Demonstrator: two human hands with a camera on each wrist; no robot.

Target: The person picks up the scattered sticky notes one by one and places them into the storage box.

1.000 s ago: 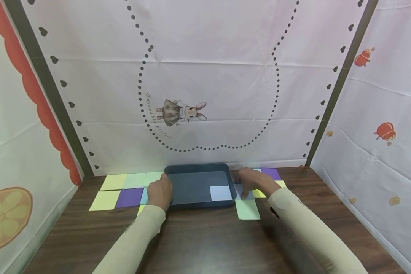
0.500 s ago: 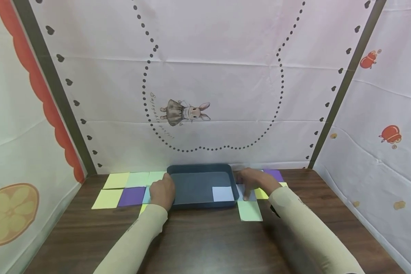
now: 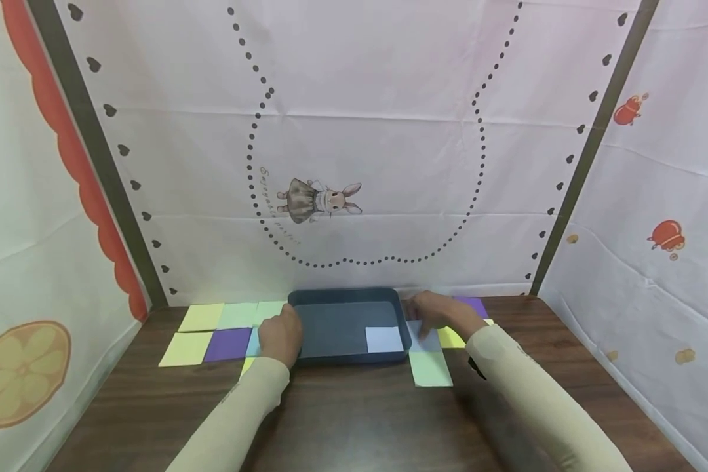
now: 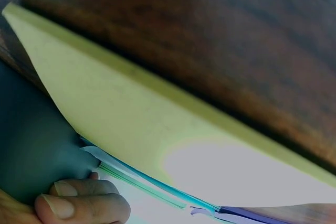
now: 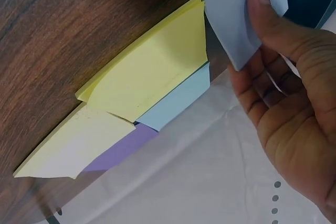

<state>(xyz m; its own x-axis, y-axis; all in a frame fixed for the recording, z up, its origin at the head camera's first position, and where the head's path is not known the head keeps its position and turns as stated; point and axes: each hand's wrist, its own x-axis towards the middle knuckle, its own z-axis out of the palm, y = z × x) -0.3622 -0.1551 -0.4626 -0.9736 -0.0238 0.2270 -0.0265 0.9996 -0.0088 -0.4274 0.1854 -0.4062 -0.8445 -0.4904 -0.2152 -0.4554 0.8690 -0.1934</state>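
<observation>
My left hand [image 3: 280, 335] holds the left side of a dark blue tray [image 3: 330, 328], its fingers curled at the rim. In the left wrist view, two fingertips [image 4: 81, 205] show beside the tray wall, above sticky note pads. Just past the tray's right side, my right hand [image 3: 439, 311] pinches a pale blue sticky note pad [image 5: 231, 19]. Its thumb [image 5: 262, 11] lies on top and the other fingers are underneath. Inside the tray, a pale blue sticky note [image 3: 383, 339] lies in the front right corner.
Left of the tray, yellow [image 3: 183, 349], purple [image 3: 227, 344] and green sticky note pads [image 3: 236, 316] lie in rows. A green pad [image 3: 429, 369] sits at the tray's front right. Yellow pads [image 5: 152, 66] lie further right. A patterned cloth [image 3: 366, 164] hangs behind the tray.
The head view has shifted slightly. Both hands, the tray and the note pads keep their places relative to one another.
</observation>
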